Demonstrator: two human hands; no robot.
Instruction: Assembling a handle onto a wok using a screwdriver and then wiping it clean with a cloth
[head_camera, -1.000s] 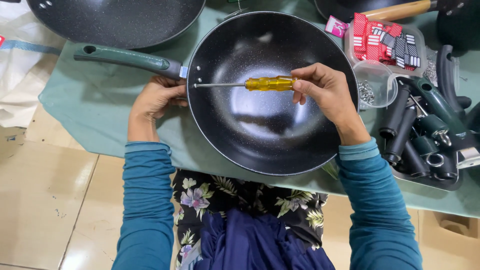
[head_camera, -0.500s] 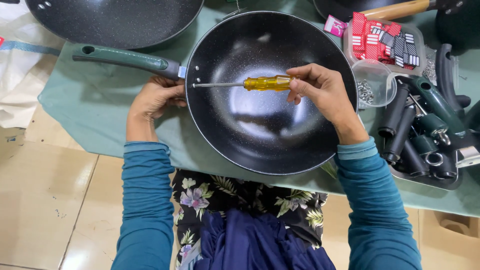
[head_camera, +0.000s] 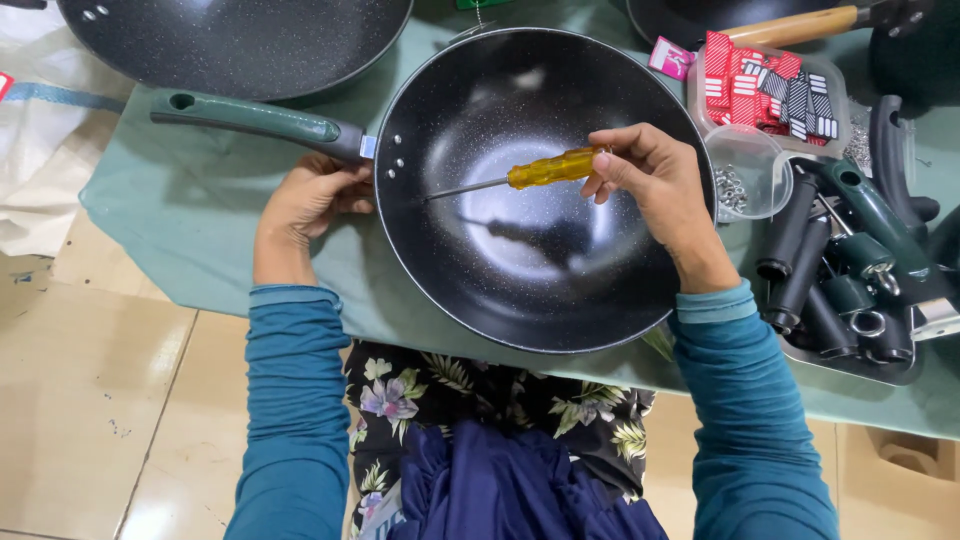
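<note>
A black speckled non-stick wok with a dark green handle (head_camera: 545, 190) lies on the pale green cloth-covered surface (head_camera: 190, 220), its handle pointing toward ten o'clock. The right hand (head_camera: 655, 185) pinches a screwdriver with a translucent yellow grip (head_camera: 550, 168) in its fingers (head_camera: 605, 170); the thin steel shaft runs toward nine o'clock, its tip close to the two rivets where the handle joins the bowl, apparently to work that joint. The left hand (head_camera: 310, 195) curls its fingers under the handle's base, seemingly to steady the pan. At three o'clock sit a clear plastic cup of small metal screws (head_camera: 740, 180) and a metal tray of loose dark handles (head_camera: 850, 270), within reach. A second black wok (head_camera: 230, 40) rests at eleven o'clock.
</note>
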